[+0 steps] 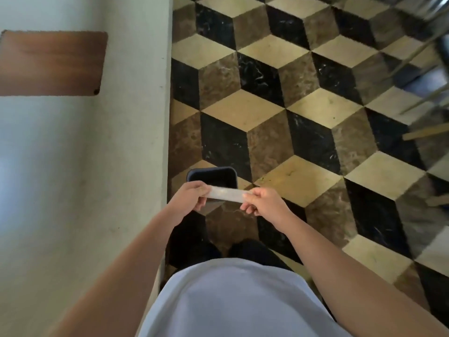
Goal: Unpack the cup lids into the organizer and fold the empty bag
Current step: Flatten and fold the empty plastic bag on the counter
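Observation:
A clear plastic bag (226, 194), folded into a narrow flat strip, is stretched between my two hands in front of my body. My left hand (192, 197) pinches its left end and my right hand (261, 203) pinches its right end. Just beyond the strip, on the floor, stands a dark rectangular bin (211, 176) with an open top; my hands and the bag cover its near side. No cup lids or organizer are in view.
A pale counter (85, 166) runs along the left, with a wooden board (52, 63) lying on it. The floor (303, 105) is tiled in a black, brown and cream cube pattern. Chair or table legs (427, 132) stand at the right edge.

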{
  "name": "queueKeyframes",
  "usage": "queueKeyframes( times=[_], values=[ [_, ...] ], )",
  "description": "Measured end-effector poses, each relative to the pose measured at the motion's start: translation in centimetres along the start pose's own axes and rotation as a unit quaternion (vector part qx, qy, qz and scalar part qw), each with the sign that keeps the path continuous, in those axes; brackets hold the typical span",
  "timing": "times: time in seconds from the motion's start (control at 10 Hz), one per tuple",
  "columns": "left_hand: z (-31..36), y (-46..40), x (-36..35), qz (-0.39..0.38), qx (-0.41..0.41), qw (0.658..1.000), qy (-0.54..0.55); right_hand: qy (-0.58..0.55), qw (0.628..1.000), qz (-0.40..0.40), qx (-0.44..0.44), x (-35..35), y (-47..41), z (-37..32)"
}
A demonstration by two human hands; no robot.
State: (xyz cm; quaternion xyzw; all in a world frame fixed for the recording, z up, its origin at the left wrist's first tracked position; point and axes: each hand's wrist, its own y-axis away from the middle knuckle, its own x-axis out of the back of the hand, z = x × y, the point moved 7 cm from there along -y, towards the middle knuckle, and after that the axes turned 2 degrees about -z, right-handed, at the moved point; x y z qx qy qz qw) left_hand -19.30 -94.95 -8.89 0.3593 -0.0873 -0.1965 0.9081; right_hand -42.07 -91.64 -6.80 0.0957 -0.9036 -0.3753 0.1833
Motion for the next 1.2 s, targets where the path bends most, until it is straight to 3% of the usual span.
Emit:
queueKeyframes(
  times=[0.1, 0.2, 0.3, 0.5, 0.6, 0.7, 0.8, 1.0, 1.2],
  values=[
    [1.8, -2.2, 1.0, 0.047, -0.01, 0.997, -0.061, -0.029, 0.998, 0.038, -0.034, 0.6, -1.2, -0.2],
    [4.6, -3.4, 6.1, 0.258, -0.082, 0.911, -0.311, -0.07, 0.991, 0.087, -0.07, 1.9, -3.4, 0.0],
    [6.0, -5.2, 10.8, 0.36, -0.084, 0.802, -0.469, -0.107, 0.981, 0.099, -0.13, 2.3, -7.0, 1.6],
    [2.6, -10.0, 13.8, 0.371, -0.064, 0.737, -0.561, -0.089, 0.959, 0.118, -0.242, 0.4, -16.8, 6.6],
    [2.0, -10.3, 14.3, 0.396, -0.08, 0.716, -0.57, 0.01, 0.96, 0.094, -0.264, -2.2, -23.5, 8.2],
    [2.5, -10.1, 14.1, 0.396, -0.08, 0.716, -0.57, 0.18, 0.952, 0.037, -0.245, -5.1, -30.4, 8.1],
    [3.2, -9.9, 13.8, 0.388, -0.079, 0.729, -0.559, 0.242, 0.943, -0.043, -0.223, -7.8, -35.9, 8.0],
    [3.5, -9.8, 14.0, 0.397, -0.077, 0.728, -0.554, 0.282, 0.92, -0.113, -0.248, -11.1, -38.4, 8.4],
    [3.7, -9.8, 14.0, 0.388, -0.061, 0.736, -0.551, 0.309, 0.918, -0.107, -0.226, -9.7, -37.9, 7.5]
  ],
)
